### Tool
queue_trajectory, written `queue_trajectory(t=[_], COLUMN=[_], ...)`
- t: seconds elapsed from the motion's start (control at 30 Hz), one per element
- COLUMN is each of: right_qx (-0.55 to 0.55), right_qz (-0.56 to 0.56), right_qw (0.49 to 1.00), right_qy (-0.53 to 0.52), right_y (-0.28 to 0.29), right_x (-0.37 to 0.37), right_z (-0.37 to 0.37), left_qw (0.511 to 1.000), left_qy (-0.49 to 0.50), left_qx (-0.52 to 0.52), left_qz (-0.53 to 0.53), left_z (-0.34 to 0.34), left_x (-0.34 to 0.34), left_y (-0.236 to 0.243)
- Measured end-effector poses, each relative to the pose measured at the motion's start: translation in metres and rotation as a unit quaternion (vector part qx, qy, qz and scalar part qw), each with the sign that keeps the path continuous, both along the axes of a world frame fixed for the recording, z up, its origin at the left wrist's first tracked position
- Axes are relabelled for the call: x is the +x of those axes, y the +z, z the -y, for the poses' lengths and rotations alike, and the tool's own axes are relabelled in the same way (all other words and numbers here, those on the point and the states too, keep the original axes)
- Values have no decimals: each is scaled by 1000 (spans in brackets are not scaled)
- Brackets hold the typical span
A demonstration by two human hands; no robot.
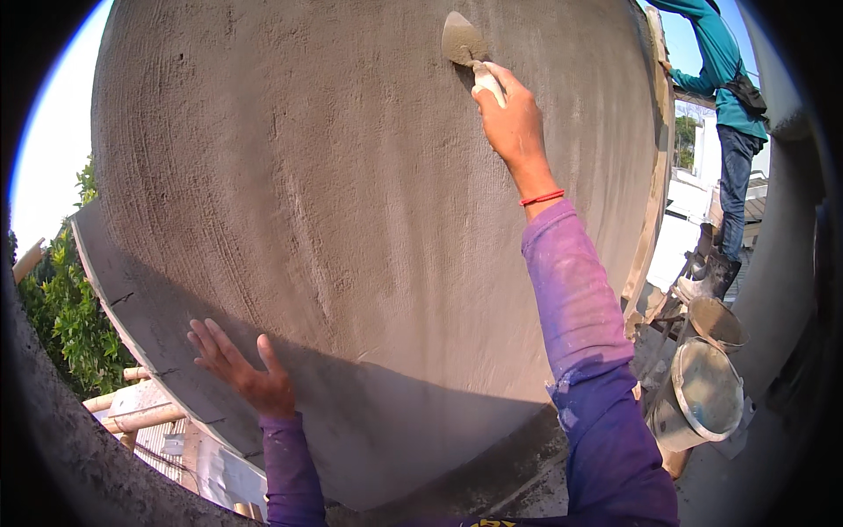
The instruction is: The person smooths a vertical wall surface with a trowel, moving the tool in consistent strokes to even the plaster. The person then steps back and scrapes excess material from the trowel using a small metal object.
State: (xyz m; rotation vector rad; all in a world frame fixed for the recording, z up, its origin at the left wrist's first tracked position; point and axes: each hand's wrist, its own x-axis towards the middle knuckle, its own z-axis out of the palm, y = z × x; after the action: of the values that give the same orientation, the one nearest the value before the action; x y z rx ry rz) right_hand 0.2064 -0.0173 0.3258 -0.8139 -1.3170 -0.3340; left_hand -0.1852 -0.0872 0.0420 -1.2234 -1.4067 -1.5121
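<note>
My right hand (pixel 512 121) is wrapped round the pale handle of a small pointing trowel (pixel 463 41), high on the wall. The trowel's rounded blade is coated with grey mortar and lies against or very close to the plastered surface. A wide, rough grey wall (pixel 395 220) with vertical streaks fills the middle of the view. Lower left, my left hand (pixel 246 369) is empty, its fingers spread and thumb apart, in front of the shaded part of the wall; whether the palm touches it I cannot tell.
Two mortar-stained buckets (pixel 708 386) stand at the lower right. Beyond the wall's right edge, lined by a wooden batten (pixel 657 176), a person in a teal top (pixel 724 61) stands with a hand at that edge. Bamboo poles (pixel 145 417) and green leaves (pixel 75 307) lie past the left edge.
</note>
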Motion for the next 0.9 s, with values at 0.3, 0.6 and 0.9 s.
queue_trajectory(t=[0.3, 0.6, 0.9], right_qx=[-26, -66, -87], right_qz=[-119, -124, -166], right_qw=[992, 988, 977], right_qy=[28, 68, 101], right_y=[-152, -151, -149], right_x=[-85, -112, -126], right_z=[19, 30, 41], left_qw=[996, 994, 995], left_qy=[37, 53, 50], left_qx=[-26, -14, -3], left_qz=[-78, -95, -83], left_z=[-13, -28, -28], left_x=[-39, -50, -49], left_y=[-25, -36, -36])
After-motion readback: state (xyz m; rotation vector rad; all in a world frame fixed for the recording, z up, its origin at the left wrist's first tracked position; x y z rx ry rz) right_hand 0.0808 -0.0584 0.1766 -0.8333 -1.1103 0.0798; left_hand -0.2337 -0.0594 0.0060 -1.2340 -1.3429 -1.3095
